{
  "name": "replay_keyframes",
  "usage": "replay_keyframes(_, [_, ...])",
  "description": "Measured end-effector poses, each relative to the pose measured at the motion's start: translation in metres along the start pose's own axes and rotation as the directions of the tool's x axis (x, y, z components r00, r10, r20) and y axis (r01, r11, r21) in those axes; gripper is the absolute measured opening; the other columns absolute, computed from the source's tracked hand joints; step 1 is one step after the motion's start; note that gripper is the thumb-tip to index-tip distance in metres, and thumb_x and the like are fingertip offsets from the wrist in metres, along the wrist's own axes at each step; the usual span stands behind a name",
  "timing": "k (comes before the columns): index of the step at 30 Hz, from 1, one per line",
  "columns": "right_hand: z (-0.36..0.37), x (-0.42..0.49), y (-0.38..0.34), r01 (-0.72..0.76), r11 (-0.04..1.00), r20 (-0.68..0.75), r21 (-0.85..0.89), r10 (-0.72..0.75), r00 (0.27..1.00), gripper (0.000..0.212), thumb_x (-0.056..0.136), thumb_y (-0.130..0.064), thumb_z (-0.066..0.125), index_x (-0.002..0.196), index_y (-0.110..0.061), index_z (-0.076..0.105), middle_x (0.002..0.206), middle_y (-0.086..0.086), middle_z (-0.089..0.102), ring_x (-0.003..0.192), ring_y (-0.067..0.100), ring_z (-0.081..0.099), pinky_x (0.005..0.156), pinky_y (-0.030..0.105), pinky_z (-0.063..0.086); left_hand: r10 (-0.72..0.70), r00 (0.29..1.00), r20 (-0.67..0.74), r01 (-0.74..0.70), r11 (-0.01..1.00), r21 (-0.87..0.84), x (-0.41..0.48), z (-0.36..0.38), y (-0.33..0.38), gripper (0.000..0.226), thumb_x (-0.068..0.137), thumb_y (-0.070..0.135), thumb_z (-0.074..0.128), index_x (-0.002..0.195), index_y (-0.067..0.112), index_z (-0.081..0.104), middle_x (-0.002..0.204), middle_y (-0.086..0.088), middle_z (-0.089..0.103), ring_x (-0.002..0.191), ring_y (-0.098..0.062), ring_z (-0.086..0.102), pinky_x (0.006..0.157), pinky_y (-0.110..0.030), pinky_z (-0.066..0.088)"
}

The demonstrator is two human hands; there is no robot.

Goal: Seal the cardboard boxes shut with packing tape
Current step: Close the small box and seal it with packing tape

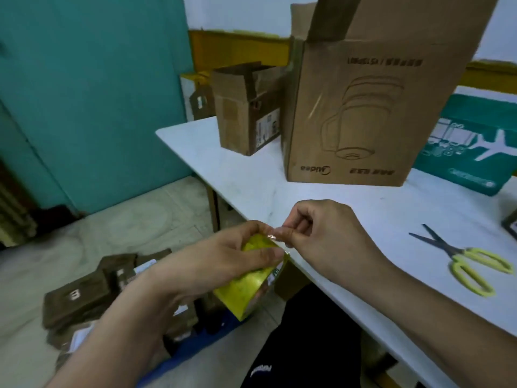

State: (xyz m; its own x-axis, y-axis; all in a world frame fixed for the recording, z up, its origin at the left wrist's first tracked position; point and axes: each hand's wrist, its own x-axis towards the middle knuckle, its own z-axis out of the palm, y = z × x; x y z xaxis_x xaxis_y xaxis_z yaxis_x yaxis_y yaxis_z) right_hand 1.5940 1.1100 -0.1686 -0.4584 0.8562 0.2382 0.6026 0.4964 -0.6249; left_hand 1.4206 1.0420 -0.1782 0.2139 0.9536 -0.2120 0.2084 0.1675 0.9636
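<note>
My left hand (223, 256) grips a yellow roll of packing tape (246, 289) just off the table's near-left edge. My right hand (316, 233) pinches the loose tape end (272, 236) at the top of the roll. A tall cardboard box (361, 107) with a printed appliance outline stands upside down on the white table (251, 175), its top flaps raised. Behind it to the left stands a smaller cardboard box (243, 113) with open flaps.
Yellow-handled scissors (464, 261) lie on the table to the right of my hands. A teal printed carton (472, 141) lies flat at the far right. Several brown boxes (84, 298) are heaped on the floor at lower left. A teal wall stands at left.
</note>
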Motion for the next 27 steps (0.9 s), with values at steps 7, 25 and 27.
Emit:
replay_keyframes(7, [0.024, 0.028, 0.017, -0.004, 0.999, -0.002, -0.034, 0.004, 1.000, 0.020, 0.083, -0.031, 0.077, 0.070, -0.020, 0.067, 0.066, -0.009, 0.068, 0.062, 0.002, 0.061, 0.063, 0.012, 0.046, -0.153, 0.986, -0.071, 0.160, 0.980, 0.115, 0.030, -0.023, -0.039, 0.055, 0.081, 0.058, 0.072, 0.113, 0.015, 0.065, 0.080, -0.001, 0.072, 0.065, -0.014, 0.066, 0.070, -0.033, 0.055])
replay_keyframes(25, [0.051, 0.045, 0.053, -0.031, 0.886, -0.022, -0.463, 0.023, 0.999, 0.080, 0.079, -0.077, 0.049, 0.137, -0.021, 0.045, 0.133, 0.003, 0.041, 0.120, 0.027, 0.040, 0.093, 0.039, 0.034, 0.091, 0.992, -0.089, -0.094, 0.995, -0.022, 0.076, -0.017, -0.086, 0.046, 0.095, 0.029, 0.065, 0.137, 0.014, 0.054, 0.133, 0.001, 0.065, 0.124, -0.013, 0.060, 0.109, -0.036, 0.044])
replay_keyframes(27, [0.058, 0.048, 0.055, -0.033, 0.889, 0.004, -0.457, 0.039, 0.999, 0.080, 0.081, -0.078, 0.046, 0.142, -0.025, 0.043, 0.137, 0.001, 0.038, 0.125, 0.025, 0.033, 0.097, 0.038, 0.028, 0.118, 0.986, -0.119, -0.122, 0.992, -0.030, 0.075, -0.016, -0.083, 0.035, 0.099, 0.012, 0.057, 0.134, 0.007, 0.055, 0.130, 0.000, 0.066, 0.117, -0.004, 0.062, 0.098, -0.021, 0.048])
